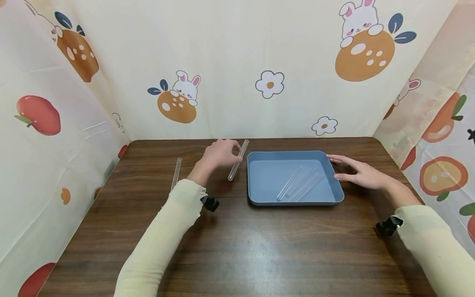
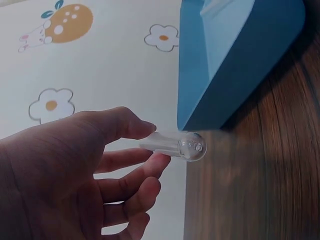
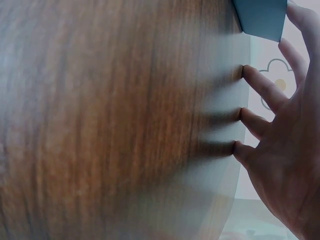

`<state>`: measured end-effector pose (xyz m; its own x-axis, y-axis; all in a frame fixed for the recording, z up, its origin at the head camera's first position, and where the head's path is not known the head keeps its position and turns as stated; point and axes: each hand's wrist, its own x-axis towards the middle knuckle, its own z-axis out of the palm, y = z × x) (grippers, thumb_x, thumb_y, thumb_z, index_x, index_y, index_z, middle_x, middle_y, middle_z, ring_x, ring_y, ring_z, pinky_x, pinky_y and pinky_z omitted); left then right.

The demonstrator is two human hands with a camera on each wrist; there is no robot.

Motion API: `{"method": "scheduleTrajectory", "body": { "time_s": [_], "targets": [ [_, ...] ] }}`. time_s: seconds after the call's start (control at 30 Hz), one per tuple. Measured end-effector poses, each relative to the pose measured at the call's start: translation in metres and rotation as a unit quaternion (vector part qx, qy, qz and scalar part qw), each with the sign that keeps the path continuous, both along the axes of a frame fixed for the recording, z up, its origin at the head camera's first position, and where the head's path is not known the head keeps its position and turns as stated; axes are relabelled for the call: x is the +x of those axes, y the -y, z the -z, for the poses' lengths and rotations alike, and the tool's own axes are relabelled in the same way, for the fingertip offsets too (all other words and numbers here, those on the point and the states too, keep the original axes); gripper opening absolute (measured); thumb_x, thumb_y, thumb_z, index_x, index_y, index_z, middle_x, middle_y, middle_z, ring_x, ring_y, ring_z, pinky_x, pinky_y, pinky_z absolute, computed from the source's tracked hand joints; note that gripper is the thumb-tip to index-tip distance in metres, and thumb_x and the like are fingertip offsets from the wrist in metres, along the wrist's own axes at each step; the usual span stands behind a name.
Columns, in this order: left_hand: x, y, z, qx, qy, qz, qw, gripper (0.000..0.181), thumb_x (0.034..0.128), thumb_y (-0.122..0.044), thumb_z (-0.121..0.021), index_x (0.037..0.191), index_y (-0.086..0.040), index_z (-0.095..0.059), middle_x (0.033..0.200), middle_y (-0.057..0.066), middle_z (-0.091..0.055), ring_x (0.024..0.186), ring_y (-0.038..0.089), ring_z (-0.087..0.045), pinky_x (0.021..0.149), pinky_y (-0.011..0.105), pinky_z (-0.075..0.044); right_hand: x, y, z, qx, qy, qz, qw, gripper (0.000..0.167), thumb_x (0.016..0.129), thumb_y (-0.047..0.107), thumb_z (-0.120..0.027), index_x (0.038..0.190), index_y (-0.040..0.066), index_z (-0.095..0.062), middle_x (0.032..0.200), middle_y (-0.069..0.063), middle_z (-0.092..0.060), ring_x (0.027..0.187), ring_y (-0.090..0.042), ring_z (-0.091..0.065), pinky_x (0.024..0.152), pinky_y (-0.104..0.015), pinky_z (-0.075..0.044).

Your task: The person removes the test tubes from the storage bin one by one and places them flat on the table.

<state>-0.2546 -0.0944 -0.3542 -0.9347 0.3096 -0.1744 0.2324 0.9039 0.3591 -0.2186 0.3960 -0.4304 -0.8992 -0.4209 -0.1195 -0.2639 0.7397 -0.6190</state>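
Observation:
Between thumb and fingers, my left hand [image 1: 221,153] pinches a clear test tube [image 1: 234,169], just left of the blue tray [image 1: 282,156]. The left wrist view shows the rounded end of this test tube [image 2: 192,146] pointing away from the palm. Several more clear test tubes [image 1: 291,181] lie slanted inside the tray. My right hand [image 1: 358,171] is at the tray's right side, thumb and forefinger touching its rim. In the right wrist view the other fingertips [image 3: 241,114] rest on the table. Left of my left forearm lies another test tube [image 1: 177,171], its lower end hidden by the sleeve.
The brown wooden table [image 1: 259,251] runs back to a patterned curtain [image 1: 230,49], with more curtain at both sides. A small black camera [image 1: 210,203] sits on the left wrist, and another black camera [image 1: 389,226] on the right.

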Motion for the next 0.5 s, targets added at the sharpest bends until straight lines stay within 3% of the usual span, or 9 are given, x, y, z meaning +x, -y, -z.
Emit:
{"method": "scheduleTrajectory", "body": {
  "time_s": [0.5],
  "targets": [
    [0.002, 0.046, 0.002, 0.002, -0.003, -0.041, 0.9991, 0.044, 0.1057, -0.036, -0.071, 0.145, -0.016, -0.073, 0.143, 0.016, -0.076, 0.114, 0.037, -0.072, 0.092, 0.054, -0.059, 0.002, 0.001, -0.002, 0.003, -0.004, -0.001, 1.0000, 0.080, 0.109, 0.029, -0.075, 0.177, 0.024, -0.035, 0.178, -0.023, -0.046, 0.162, -0.052, -0.042, 0.118, -0.085, -0.034]
  ]
}}
